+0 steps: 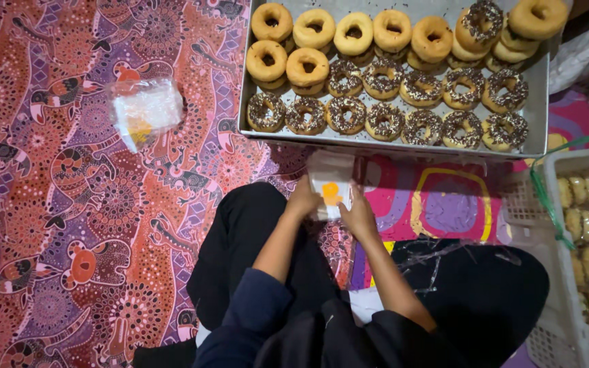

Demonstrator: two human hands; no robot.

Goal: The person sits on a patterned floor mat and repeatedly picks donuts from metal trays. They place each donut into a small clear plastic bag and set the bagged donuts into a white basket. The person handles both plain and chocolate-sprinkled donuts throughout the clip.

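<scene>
Both hands point(332, 208) on plastic bag point(328, 178)

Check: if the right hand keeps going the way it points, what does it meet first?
The right hand, on the clear bag, points up-frame. Past the bag, the tray's near rim looks first, then the sprinkled donuts; depth is unclear.

Both bare forearms reach forward from dark pushed-up sleeves and converge over the lap. The left hand point(303, 199) and right hand point(359, 217) sit close together, knuckles up, fingers point(346, 196) curled inward and closed on the thin plastic bag point(330, 184) held between them.
</scene>
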